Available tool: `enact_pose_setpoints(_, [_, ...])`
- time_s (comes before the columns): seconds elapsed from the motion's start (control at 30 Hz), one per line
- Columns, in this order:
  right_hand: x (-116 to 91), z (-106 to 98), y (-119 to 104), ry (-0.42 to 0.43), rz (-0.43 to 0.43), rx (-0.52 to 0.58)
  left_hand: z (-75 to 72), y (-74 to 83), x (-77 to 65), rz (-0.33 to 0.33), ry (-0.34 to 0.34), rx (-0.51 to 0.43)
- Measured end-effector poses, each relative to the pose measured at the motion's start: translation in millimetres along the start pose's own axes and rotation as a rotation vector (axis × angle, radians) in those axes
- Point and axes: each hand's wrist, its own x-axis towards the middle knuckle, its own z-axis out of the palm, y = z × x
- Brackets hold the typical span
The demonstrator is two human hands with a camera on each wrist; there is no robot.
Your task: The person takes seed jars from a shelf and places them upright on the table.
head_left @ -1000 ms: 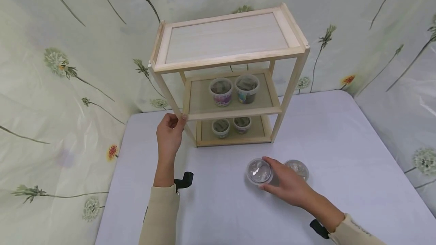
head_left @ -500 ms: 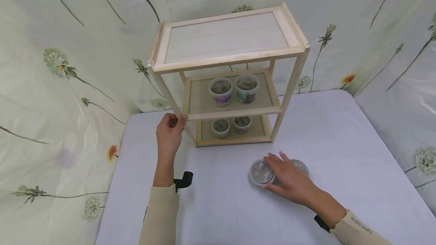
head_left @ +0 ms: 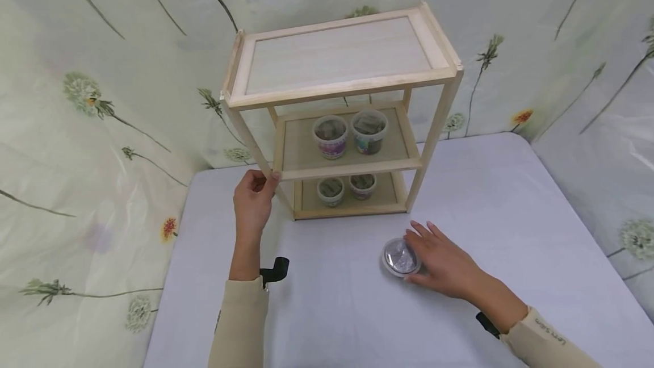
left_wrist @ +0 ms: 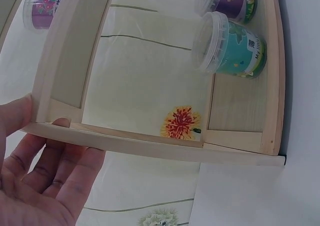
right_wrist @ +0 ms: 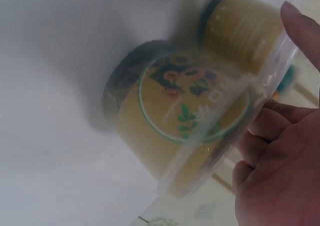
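A light wooden shelf rack (head_left: pixel 342 174) stands on the white cloth. My left hand (head_left: pixel 254 200) grips its front left post, at the middle shelf; in the left wrist view the thumb and fingers (left_wrist: pixel 82 178) lie on either side of the wood. My right hand (head_left: pixel 447 266) holds a clear-lidded plastic tub (head_left: pixel 401 257) at its right side, thumb and a finger at the rim, other fingers stretched out. A second yellow-labelled tub (right_wrist: pixel 185 116) stands close beside it, seen in the right wrist view and hidden under the hand in the head view.
Two lidded tubs, a purple one (head_left: pixel 330 138) and a blue one (head_left: pixel 369 132), stand on the middle shelf. Two more, a left tub (head_left: pixel 331 192) and a right tub (head_left: pixel 363 185), sit on the bottom shelf. Flower-patterned sheeting (head_left: pixel 552 33) hangs behind and at both sides.
My right hand has shifted rightward with the tub, which now sits closer to the second one. The second tub has become covered by the hand. My left hand has stayed on the rack.
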Motion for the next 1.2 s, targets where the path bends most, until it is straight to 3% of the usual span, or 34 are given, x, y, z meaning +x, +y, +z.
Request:
enact_pose_setpoints(0.47, [0.4, -5.8, 6.3, -0.023, 0.038, 0.041, 2.6, -0.2, -0.6, -0.012, 0.003, -0.013])
enact_pose_setpoints(0.8, [7.5, -30.8, -10.0, -0.005, 0.092, 0.143, 2.8, -2.1, -1.0, -0.006, 0.013, -0.012])
enact_pose_setpoints(0.9, [11.3, -40.4, -20.4, 0.067, 0.061, 0.119, 2.8, -1.9, -1.4, -0.005, 0.015, -0.013])
enact_pose_setpoints(1.07, [22.5, -57.7, -35.3, 0.262, -0.013, 0.054, 2.6, -2.2, -1.4, -0.009, 0.011, -0.015])
enact_pose_setpoints(1.2, [37.2, -78.1, -43.9, 0.347, -0.007, 0.045, 3.0, -1.5, -0.6, -0.009, 0.015, -0.017])
